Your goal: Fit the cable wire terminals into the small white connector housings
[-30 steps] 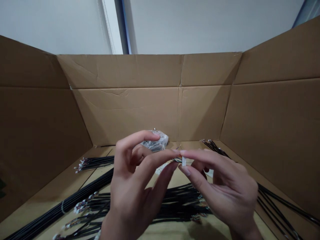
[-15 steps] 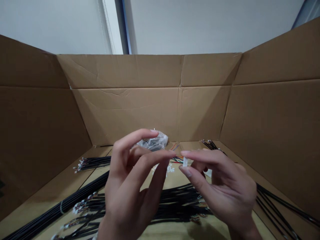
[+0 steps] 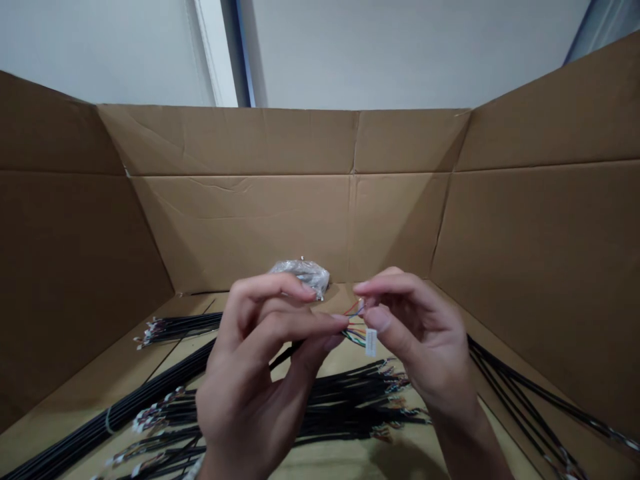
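Observation:
My left hand [image 3: 265, 367] pinches a black cable [image 3: 284, 355] between thumb and index finger, and its thin coloured wires [image 3: 354, 335] fan out to the right past the fingertips. Close beside them, a small white connector [image 3: 371, 342] hangs just under the thumb of my right hand [image 3: 425, 340]. The right thumb and index finger close around the ends of a red and a blue wire [image 3: 356, 308]; a small pale piece shows at those fingertips. Whether every coloured wire enters the connector cannot be made out.
Cardboard walls [image 3: 240, 227] surround the work surface. Bundles of black cables [image 3: 345, 407] lie below the hands, with a long tied bundle [image 3: 125, 407] at left and more cables [image 3: 530, 393] at right. A clear plastic bag [image 3: 305, 273] rests near the back wall.
My right hand has shifted slightly left and now pinches at the wire ends. The white connector sits lower, below its thumb. My left fingertips are closer together around the cable, and the view has turned slightly.

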Demonstrator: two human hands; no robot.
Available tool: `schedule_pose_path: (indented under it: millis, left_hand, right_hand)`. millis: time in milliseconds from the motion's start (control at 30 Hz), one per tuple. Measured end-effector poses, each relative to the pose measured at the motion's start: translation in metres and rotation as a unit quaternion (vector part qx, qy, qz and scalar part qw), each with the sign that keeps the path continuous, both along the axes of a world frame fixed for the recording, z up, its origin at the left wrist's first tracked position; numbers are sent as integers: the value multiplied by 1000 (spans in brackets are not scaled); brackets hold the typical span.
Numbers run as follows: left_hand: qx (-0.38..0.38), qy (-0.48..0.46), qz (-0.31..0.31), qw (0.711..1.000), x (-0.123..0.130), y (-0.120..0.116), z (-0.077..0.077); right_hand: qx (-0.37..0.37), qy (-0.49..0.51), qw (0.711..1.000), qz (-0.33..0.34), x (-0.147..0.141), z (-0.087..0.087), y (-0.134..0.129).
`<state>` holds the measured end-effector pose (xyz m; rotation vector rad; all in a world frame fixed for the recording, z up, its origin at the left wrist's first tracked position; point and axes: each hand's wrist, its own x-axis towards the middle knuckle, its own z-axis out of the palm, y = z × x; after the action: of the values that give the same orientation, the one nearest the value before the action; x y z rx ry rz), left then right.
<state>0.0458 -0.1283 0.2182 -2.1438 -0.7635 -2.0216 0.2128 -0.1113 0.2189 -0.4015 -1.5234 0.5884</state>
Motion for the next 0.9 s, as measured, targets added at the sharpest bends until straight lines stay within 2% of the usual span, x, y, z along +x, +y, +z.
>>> schedule_pose_path:
  millis: [100, 267, 400, 500, 667, 800, 900]
  left_hand:
    - [-33, -23, -24, 999, 3, -2, -2]
    - [-60, -54, -51, 995, 6, -2, -2]
    - [-58, -98, -38, 993, 8, -1, 1]
    - [-69, -120, -23, 990, 9, 0, 1]
    - [-46, -117, -14, 992, 10, 3, 1]
    - [-83, -126, -46, 987, 9, 4, 4]
    - [-146, -148, -103, 973, 8, 4, 6]
  right_hand:
    - [18, 6, 1000, -13, 0, 1, 0]
    - [-24, -4, 1000, -16, 0, 1, -1]
    - [-45, -34, 998, -30, -3, 1, -4]
    - [-31, -47, 997, -54, -7, 1, -7]
    - [-21, -52, 995, -83, -10, 1, -13]
    - [-57, -52, 996, -48, -9, 3, -13]
    - [-79, -42, 996, -28, -8, 3, -11]
